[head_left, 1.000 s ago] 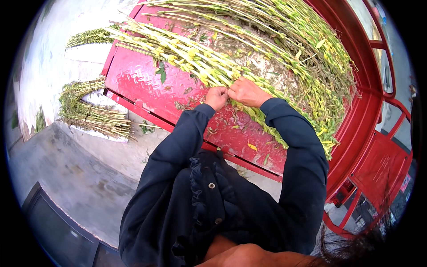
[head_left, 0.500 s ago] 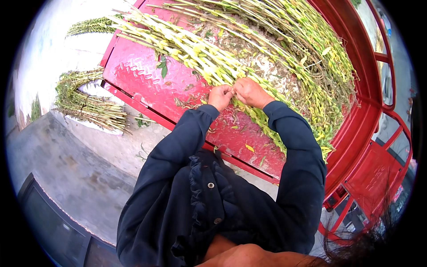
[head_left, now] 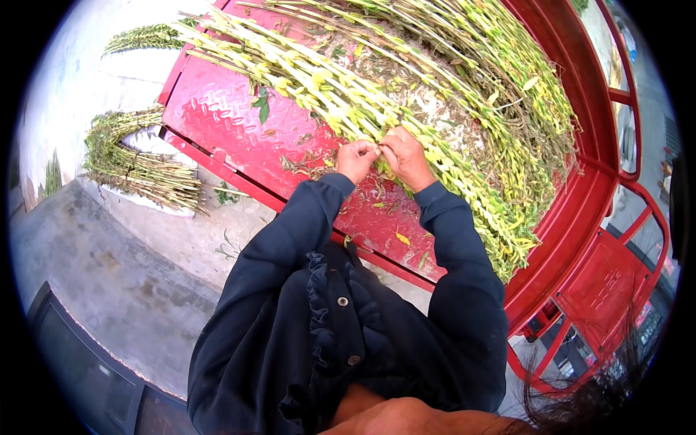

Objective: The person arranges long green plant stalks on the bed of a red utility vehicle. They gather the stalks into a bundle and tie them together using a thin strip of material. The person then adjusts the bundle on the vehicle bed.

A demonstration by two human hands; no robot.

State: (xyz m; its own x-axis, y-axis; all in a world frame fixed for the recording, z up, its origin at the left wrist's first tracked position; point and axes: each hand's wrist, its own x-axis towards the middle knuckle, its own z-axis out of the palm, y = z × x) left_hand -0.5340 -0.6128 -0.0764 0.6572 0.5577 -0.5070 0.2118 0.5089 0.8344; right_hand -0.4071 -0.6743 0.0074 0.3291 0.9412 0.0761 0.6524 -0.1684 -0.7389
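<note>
A long bundle of yellow-green plant stalks, studded with pods and looking like sesame, lies slantwise across the red metal truck bed. My left hand is at the bundle's near edge, thumb and fingers pinched together. Right against it, my right hand is closed too, its fingertips meeting the left ones over the stalks. Whatever is between the fingertips is too small to make out. Past the hands, the leafy end of the bundle spreads toward the right.
More stalks are heaped at the back and right of the bed, against red side rails. Leaf scraps litter the metal. On the ground at left lie tied bundles on white sheeting, near a grey concrete ledge.
My right hand has turned slightly, and its forearm has swung inward to the left. The fingertips of both hands stay together at the bundle.
</note>
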